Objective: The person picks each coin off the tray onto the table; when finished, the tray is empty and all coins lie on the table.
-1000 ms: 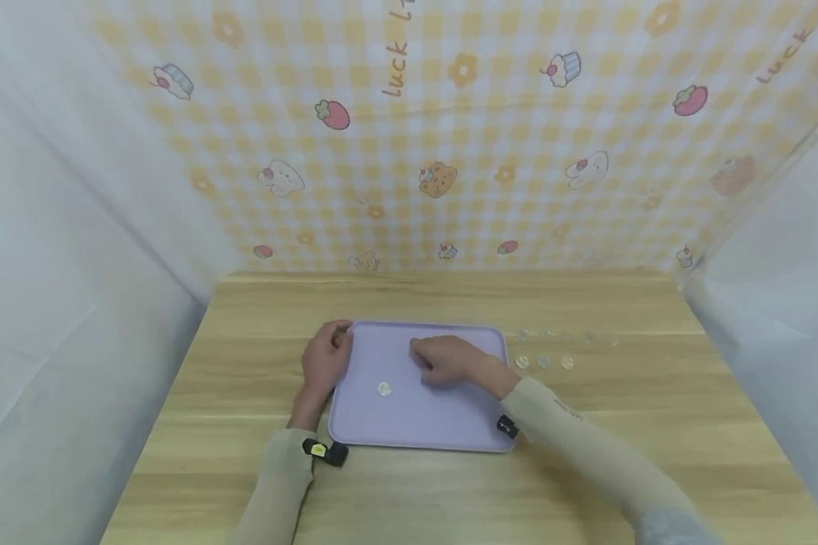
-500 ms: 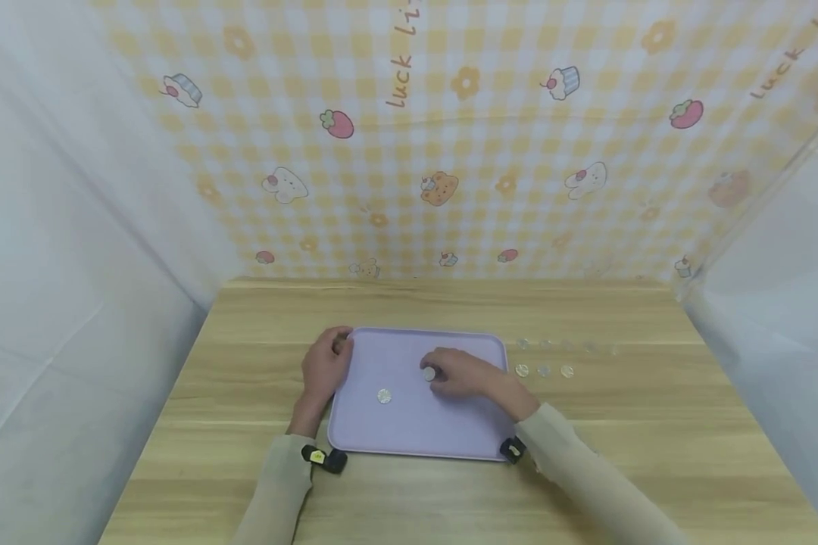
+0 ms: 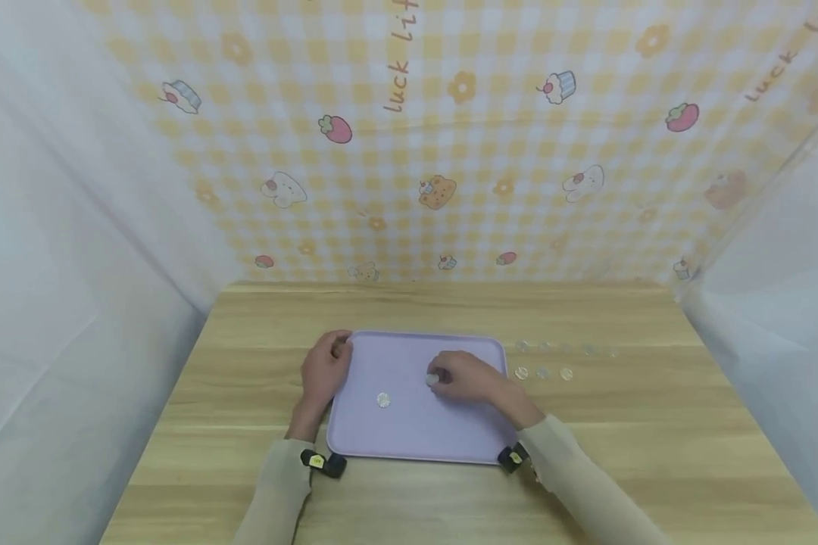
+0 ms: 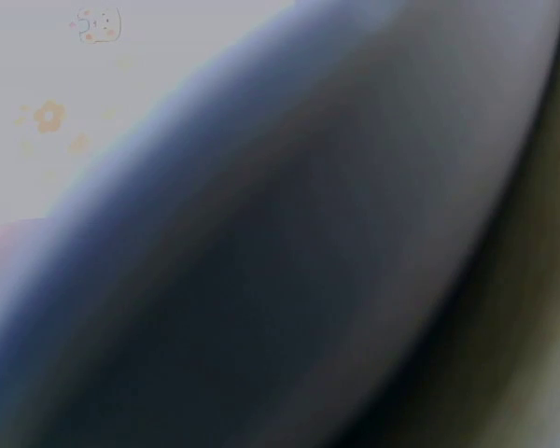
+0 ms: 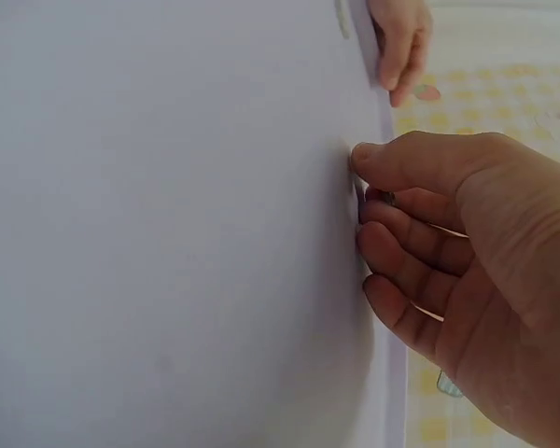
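Observation:
A lilac tray (image 3: 409, 446) lies on the wooden table. My left hand (image 3: 323, 371) grips its far left corner, thumb at the rim. Over the right half of the tray, my right hand (image 3: 466, 376) pinches a small silvery coin (image 3: 432, 378) between thumb and fingers. In the right wrist view, the right hand (image 5: 467, 243) has its fingertips close to the tray surface, and the pinched coin shows only as a thin edge. Another coin (image 3: 383, 400) lies flat on the tray, left of the right hand. A dark blurred shape fills most of the left wrist view.
To the right of the tray, several pale round coins lie in two rows, with one coin (image 3: 566, 374) at the right end of the nearer row. A checked cloth (image 3: 484, 151) hangs behind the table (image 3: 266, 310), with white sheets on both sides.
The right hand has shifted slightly right and nearer the body. The coin between its fingers, hidden a second ago, came into sight and has since turned. The left hand stays at the tray's corner.

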Motion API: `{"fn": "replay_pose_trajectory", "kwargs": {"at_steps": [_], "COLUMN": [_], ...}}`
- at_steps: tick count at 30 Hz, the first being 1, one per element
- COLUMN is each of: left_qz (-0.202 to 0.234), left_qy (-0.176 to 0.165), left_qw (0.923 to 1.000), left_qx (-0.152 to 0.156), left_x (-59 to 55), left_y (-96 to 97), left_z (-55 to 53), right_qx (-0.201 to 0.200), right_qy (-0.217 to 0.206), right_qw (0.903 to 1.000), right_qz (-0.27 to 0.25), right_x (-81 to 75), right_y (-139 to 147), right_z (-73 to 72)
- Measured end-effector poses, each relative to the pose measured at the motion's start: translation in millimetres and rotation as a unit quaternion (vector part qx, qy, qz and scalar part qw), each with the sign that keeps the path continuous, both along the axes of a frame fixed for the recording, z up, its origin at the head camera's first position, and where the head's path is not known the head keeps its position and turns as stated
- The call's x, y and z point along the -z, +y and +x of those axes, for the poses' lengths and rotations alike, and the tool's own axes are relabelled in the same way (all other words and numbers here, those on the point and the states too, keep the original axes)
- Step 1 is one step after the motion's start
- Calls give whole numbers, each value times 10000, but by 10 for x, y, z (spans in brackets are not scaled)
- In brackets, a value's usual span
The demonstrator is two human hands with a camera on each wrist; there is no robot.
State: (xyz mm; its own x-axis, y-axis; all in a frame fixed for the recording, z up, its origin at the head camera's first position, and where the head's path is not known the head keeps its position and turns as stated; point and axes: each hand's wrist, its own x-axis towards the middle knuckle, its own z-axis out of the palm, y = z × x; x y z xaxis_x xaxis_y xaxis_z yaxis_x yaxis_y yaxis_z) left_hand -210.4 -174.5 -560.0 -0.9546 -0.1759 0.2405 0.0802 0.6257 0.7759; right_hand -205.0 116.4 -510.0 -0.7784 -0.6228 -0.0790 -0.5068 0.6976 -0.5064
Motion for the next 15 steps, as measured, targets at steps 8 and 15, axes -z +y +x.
{"fn": "replay_pose_trajectory", "kwargs": {"at_steps": [8,15], "left_qz": [3,-37], "left_qy": [-38,-144], "left_qw": [10000,9999], "left_qx": [-31,-66], "left_x": [8,-12], "left_y": [18,15], "left_z": [4,13], "right_qx": [511,1244], "right_qy": [364,129], "right_qw": [9959,9847], "right_qz": [-654,-1212], "right_x": [22,-1], "right_y": [257,574], "right_z": [-25,-14]}}
